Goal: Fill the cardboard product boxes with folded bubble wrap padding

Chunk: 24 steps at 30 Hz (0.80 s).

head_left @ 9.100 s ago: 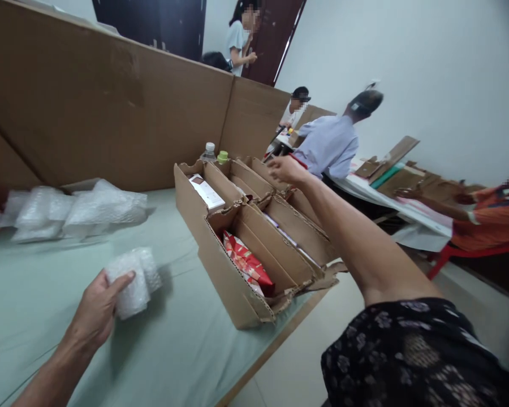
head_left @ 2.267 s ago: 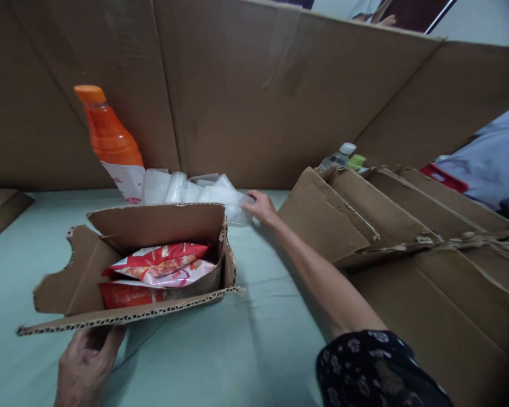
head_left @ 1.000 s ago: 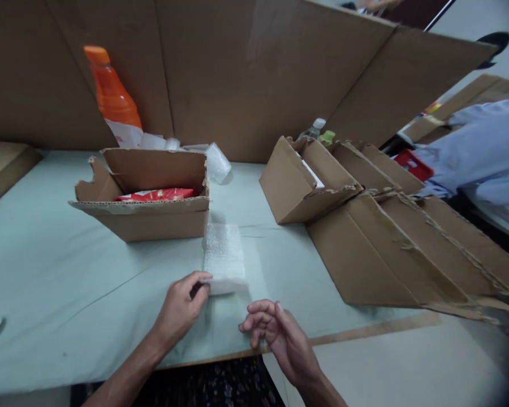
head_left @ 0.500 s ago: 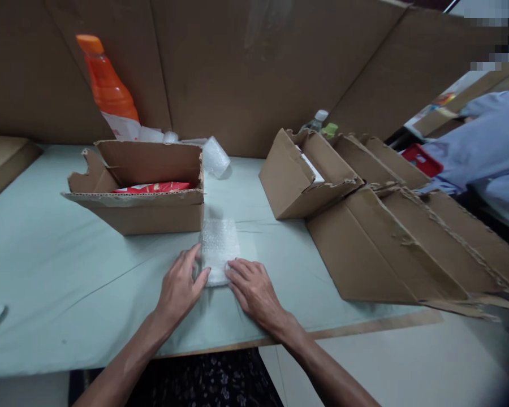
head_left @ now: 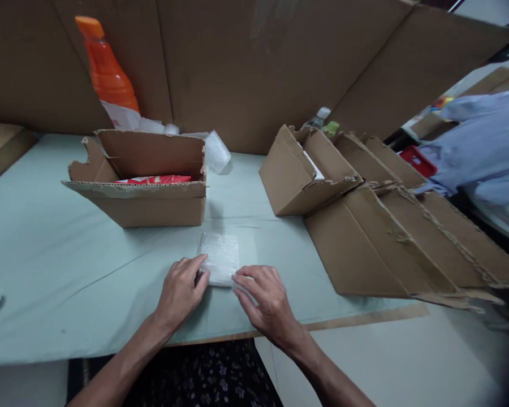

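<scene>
A flat, folded square of bubble wrap (head_left: 220, 257) lies on the cloth-covered table in front of me. At its left edge is my left hand (head_left: 181, 291), the index fingertip and thumb apart and touching the wrap. My right hand (head_left: 265, 297) is at the lower right corner, thumb spread away from the fingers and fingertips at the edge. Neither hand is closed around the wrap. Whether anything is inside the wrap, I cannot tell. Just behind it on the left stands an open cardboard box (head_left: 161, 209) with a red packet (head_left: 156, 180) inside.
An orange bottle (head_left: 110, 79) and a bubble-wrap roll (head_left: 217, 152) stand behind the box. On the right are several open cardboard compartments (head_left: 365, 243). A cardboard panel (head_left: 254, 73) closes off the back. A person in a light blue sleeve (head_left: 479, 135) is at far right.
The bubble wrap looks shorter, its far edge now nearer to me. My right hand has shifted right, off the wrap's surface to its corner. My left hand stays at the left edge.
</scene>
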Each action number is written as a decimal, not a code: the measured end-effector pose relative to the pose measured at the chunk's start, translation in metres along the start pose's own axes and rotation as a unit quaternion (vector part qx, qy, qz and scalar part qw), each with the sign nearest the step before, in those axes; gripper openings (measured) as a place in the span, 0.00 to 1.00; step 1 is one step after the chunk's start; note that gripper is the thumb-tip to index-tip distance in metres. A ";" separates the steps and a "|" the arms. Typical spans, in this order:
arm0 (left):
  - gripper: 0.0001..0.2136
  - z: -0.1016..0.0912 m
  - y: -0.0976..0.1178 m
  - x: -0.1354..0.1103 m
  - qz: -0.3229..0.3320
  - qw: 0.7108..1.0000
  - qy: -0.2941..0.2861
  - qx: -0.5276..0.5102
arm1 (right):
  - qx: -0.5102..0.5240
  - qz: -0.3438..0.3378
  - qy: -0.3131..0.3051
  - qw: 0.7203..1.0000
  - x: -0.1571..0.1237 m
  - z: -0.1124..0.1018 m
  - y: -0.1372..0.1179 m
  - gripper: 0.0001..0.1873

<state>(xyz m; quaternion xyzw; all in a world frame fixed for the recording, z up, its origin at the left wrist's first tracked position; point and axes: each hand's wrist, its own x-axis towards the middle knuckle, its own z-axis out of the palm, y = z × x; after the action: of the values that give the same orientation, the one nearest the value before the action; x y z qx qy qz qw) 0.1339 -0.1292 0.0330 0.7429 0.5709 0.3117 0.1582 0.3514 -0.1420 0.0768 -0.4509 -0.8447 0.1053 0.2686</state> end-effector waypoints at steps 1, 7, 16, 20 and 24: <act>0.14 0.001 0.000 0.002 0.002 1.000 0.005 0.014 | -0.015 -0.013 -0.028 0.999 0.000 0.004 0.000 0.12; 0.17 -0.006 0.001 -0.012 0.103 0.994 0.029 -0.005 | -0.002 0.013 -0.083 0.996 0.003 0.026 0.010 0.15; 0.14 -0.010 -0.004 -0.012 0.033 0.999 -0.003 -0.022 | 0.066 0.090 -0.128 0.985 0.017 0.021 0.013 0.15; 0.14 -0.005 -0.007 0.000 0.015 0.999 0.000 0.035 | -0.016 0.079 -0.124 0.989 0.033 0.030 0.019 0.23; 0.14 -0.004 -0.009 -0.001 -0.012 0.999 0.016 0.028 | 0.006 0.071 -0.140 0.988 0.038 0.037 0.024 0.19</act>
<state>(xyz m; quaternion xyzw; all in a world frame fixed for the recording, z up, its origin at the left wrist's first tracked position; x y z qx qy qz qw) 0.1239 -0.1281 0.0305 0.7350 0.5910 0.3053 0.1315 0.3310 -0.0947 0.0499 -0.4890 -0.8392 0.1907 0.1425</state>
